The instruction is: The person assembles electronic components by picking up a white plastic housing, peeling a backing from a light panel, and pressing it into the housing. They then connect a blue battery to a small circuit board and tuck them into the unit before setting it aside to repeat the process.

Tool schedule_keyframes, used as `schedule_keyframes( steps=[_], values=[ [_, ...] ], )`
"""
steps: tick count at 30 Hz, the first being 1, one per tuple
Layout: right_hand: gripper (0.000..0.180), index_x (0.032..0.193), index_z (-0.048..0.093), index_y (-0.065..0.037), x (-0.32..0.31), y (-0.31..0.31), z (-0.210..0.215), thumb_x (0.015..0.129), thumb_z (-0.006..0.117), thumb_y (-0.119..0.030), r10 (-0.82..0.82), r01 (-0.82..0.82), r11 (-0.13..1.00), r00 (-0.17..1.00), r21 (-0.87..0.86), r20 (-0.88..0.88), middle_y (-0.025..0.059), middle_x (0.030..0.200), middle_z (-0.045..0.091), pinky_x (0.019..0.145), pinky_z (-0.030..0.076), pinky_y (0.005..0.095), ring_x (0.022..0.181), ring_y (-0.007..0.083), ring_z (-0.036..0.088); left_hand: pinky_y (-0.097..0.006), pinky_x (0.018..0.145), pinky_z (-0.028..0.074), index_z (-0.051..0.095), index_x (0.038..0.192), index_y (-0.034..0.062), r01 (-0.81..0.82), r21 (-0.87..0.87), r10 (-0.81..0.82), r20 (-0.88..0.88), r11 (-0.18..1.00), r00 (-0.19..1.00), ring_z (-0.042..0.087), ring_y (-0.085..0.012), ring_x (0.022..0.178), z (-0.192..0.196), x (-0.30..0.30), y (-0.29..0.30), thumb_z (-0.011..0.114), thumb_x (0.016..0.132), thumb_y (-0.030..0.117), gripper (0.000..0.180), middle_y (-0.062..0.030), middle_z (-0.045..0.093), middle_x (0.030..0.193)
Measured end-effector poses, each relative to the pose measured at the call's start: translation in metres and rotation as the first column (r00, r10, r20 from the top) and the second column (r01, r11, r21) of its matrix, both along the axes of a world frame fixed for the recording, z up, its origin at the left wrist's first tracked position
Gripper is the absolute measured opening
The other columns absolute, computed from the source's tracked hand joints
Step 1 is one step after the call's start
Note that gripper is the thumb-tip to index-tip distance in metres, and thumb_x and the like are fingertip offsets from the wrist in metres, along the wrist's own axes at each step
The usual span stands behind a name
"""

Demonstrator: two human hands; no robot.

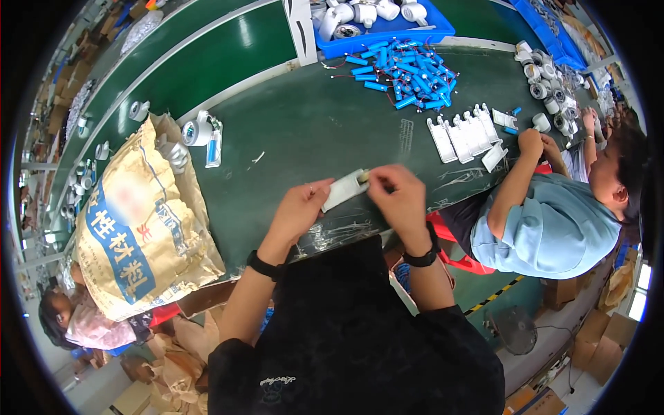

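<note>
Both hands (pixel 346 200) pinch flat white plastic piece (pixel 344 189).

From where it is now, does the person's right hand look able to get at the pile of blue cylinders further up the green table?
Probably yes, once freed: the right hand pinches the white plastic piece with the left hand. Bare table lies between it and the blue cylinders; it looks a long stretch.

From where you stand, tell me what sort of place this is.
Most likely a factory assembly line: a long green workbench, a heap of blue cylindrical cells with wires, a row of white plastic housings, and a co-worker seated alongside.
</note>
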State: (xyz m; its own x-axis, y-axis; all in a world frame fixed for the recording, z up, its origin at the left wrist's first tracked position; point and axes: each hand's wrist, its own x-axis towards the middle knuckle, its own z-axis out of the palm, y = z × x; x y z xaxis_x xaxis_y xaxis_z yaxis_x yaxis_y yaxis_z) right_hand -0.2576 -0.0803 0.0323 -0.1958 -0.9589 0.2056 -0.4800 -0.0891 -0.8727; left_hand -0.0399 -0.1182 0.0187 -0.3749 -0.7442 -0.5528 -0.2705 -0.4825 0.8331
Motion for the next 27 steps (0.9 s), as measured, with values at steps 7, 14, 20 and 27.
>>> schedule_keyframes(
  steps=[7, 14, 20, 27],
  values=[
    [0.007, 0.099, 0.07, 0.0, -0.071, 0.014, 0.018, 0.093, 0.072, -0.004, -0.387, 0.398, 0.911, 0.915, -0.11, 0.11, -0.0023, 0.087, 0.065, 0.069, 0.046, 0.0177, 0.076, 0.0028, 0.058, -0.031, 0.097, 0.055, 0.033, 0.153, -0.0075, -0.217, 0.148, 0.262, -0.485, 0.965, 0.834, 0.066, -0.0174, 0.108, -0.019, -0.116, -0.008, 0.059, 0.103, 0.016, 0.061, -0.0124, 0.064, 0.126],
    [0.011, 0.102, 0.068, -0.001, -0.072, 0.037, 0.004, 0.092, 0.067, 0.004, -0.166, 0.226, 0.957, 0.941, -0.183, 0.294, 0.0083, 0.11, 0.065, 0.082, 0.054, 0.0256, 0.091, 0.0132, 0.065, -0.029, 0.083, 0.057, 0.049, 0.144, -0.0038, -0.091, -0.019, 0.089, -0.098, 0.996, 0.991, 0.068, -0.017, 0.102, 0.008, -0.095, 0.003, 0.069, 0.096, 0.02, 0.058, -0.0122, 0.07, 0.113],
    [0.008, 0.088, 0.054, -0.002, -0.011, 0.025, -0.003, 0.092, 0.051, 0.005, 0.073, -0.108, 0.994, 0.568, -0.014, 0.82, 0.0216, 0.133, 0.058, 0.088, 0.055, 0.0351, 0.101, 0.0257, 0.069, -0.046, 0.095, 0.047, 0.061, 0.123, 0.0048, 0.352, -0.872, 0.68, 0.487, 0.34, 0.549, 0.057, -0.0363, 0.111, 0.039, 0.107, -0.022, 0.076, 0.081, 0.017, 0.045, -0.019, 0.059, 0.125],
    [0.015, 0.094, 0.056, -0.005, 0.102, 0.008, 0.01, 0.086, 0.052, 0.008, 0.308, -0.614, 0.786, 0.297, -0.066, 0.904, 0.0138, 0.11, 0.062, 0.073, 0.047, 0.0263, 0.077, 0.0127, 0.057, -0.044, 0.089, 0.052, 0.04, 0.151, 0.0075, 0.101, -0.765, 0.717, 0.634, 0.636, 0.291, 0.061, -0.0335, 0.106, 0.053, 0.266, -0.021, 0.068, 0.086, 0.009, 0.071, -0.0169, 0.055, 0.132]
  ],
)
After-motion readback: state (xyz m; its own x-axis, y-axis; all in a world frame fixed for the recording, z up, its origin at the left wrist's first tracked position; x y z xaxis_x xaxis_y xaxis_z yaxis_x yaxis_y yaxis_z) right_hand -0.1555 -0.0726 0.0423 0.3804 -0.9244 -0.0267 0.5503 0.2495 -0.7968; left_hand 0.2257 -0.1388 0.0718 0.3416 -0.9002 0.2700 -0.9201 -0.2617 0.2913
